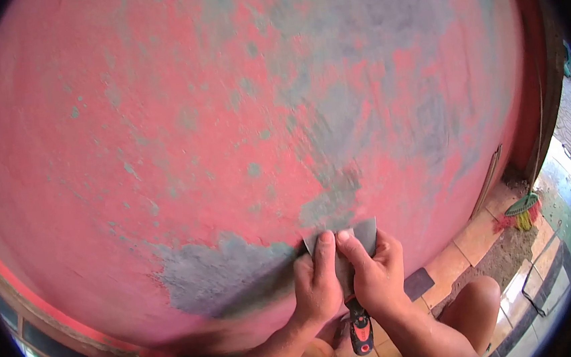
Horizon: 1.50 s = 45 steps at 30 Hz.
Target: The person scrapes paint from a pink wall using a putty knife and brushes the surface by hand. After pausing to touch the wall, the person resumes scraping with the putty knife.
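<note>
A metal scraper [366, 232] with a wide grey blade and a red-and-black handle [360, 330] is pressed flat against a red-painted wall [180, 119]. My left hand [316, 287] and my right hand [372, 276] both bear on it, index fingers laid on the blade near its top edge, the right palm wrapped around the handle's upper part. Left of the blade lies a bare grey patch [223, 277] where paint has come off. Most of the blade's middle is hidden by my fingers.
The wall shows many grey worn spots, with a large one [336, 134] above the hands. A window frame [64, 343] sits at lower left. On the tiled floor [478, 237] at right lie paint dust, a dark square sheet [417, 283] and a green-and-red broom [523, 210]. My knee [473, 304] is bent beside it.
</note>
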### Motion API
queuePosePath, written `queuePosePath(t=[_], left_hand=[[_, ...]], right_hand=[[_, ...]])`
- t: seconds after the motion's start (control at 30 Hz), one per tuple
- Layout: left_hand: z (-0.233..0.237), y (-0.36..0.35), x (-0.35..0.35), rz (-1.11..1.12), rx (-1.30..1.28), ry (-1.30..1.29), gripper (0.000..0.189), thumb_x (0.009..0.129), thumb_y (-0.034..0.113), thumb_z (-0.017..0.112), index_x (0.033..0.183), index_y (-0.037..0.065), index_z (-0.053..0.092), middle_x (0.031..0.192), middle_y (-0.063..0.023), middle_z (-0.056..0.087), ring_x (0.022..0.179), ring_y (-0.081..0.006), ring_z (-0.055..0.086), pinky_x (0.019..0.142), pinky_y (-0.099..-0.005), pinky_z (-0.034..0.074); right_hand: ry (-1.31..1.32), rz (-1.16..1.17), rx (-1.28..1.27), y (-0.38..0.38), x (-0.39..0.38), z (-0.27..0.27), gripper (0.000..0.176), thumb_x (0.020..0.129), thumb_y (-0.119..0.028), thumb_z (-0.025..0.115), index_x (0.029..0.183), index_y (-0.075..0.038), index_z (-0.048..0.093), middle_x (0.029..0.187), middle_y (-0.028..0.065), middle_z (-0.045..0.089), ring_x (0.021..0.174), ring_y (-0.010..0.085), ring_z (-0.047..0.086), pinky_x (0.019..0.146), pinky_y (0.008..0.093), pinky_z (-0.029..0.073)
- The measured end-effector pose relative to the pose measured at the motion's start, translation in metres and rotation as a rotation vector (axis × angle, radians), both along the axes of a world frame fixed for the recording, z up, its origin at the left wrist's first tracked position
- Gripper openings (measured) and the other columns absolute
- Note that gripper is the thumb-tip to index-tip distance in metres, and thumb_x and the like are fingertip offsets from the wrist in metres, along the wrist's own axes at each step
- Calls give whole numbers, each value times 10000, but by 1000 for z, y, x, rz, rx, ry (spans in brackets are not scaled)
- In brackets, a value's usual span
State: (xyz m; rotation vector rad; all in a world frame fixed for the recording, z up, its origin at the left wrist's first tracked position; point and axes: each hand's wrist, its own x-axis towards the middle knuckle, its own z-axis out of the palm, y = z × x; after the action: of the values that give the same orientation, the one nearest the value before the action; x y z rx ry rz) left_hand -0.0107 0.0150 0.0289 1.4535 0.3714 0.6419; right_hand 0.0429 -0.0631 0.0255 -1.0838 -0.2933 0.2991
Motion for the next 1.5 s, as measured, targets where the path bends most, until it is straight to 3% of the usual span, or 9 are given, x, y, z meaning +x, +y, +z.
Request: queuePosePath(t=[0.23,0.47,0.57,0.73,0.87,0.9,1.13,1.27,1.5], left_hand=[[-13,-3,-7,45,-6,21,401,1068,332,452,953,15,669,931,-13,638,873,-82,571,752,-245,467],[7,-5,-5,29,-95,-19,449,1083,350,416,896,7,636,773,38,583,713,-35,518,595,-235,428],[-17,-1,-8,59,82,6,428,1078,334,426,877,14,628,772,36,586,721,-46,525,595,-242,430],[12,-1,-2,19,13,-21,444,1078,346,429,855,18,629,783,34,596,733,-33,530,591,-235,422],[-1,-2,-6,44,-4,-3,438,1077,347,433,876,17,641,790,33,599,737,-41,536,600,-235,429],[-3,-1,-8,5,1,41,386,1065,328,463,972,16,671,911,-7,646,833,-74,581,720,-239,472],[6,-2,-4,-31,-52,-17,435,1082,336,420,879,18,637,788,32,590,736,-31,516,611,-231,427],[-7,4,-5,-27,78,23,399,1070,350,443,962,29,654,877,8,617,768,-59,557,653,-233,457],[6,-2,-2,-23,6,17,400,1065,345,455,992,16,670,923,-10,642,847,-81,580,728,-253,477]], right_hand=[[52,2,11,0,-10,-8,211,927,-176,681,907,33,659,765,5,655,712,63,558,624,257,467],[23,15,22,1,-9,4,213,936,-187,675,897,20,647,781,-12,639,701,50,548,622,242,460],[20,-5,-5,-1,-12,-6,206,930,-164,669,893,38,658,771,14,661,714,57,556,638,249,471],[-14,4,20,0,-6,12,205,934,-161,665,884,38,648,772,9,653,727,56,550,646,248,470],[60,0,26,-2,-14,3,196,932,-164,669,885,25,648,768,5,647,716,59,551,641,250,471],[41,-30,23,0,-14,-1,201,932,-170,672,885,24,645,762,6,648,711,58,553,630,250,467],[59,3,21,-2,-9,4,211,936,-184,672,889,21,647,756,11,647,697,59,560,610,250,469],[47,-30,30,-3,-11,5,214,938,-185,669,895,24,646,761,17,649,698,60,560,609,247,466],[67,-5,23,-5,-8,10,210,935,-176,668,894,28,647,772,18,653,708,61,564,624,248,467]])
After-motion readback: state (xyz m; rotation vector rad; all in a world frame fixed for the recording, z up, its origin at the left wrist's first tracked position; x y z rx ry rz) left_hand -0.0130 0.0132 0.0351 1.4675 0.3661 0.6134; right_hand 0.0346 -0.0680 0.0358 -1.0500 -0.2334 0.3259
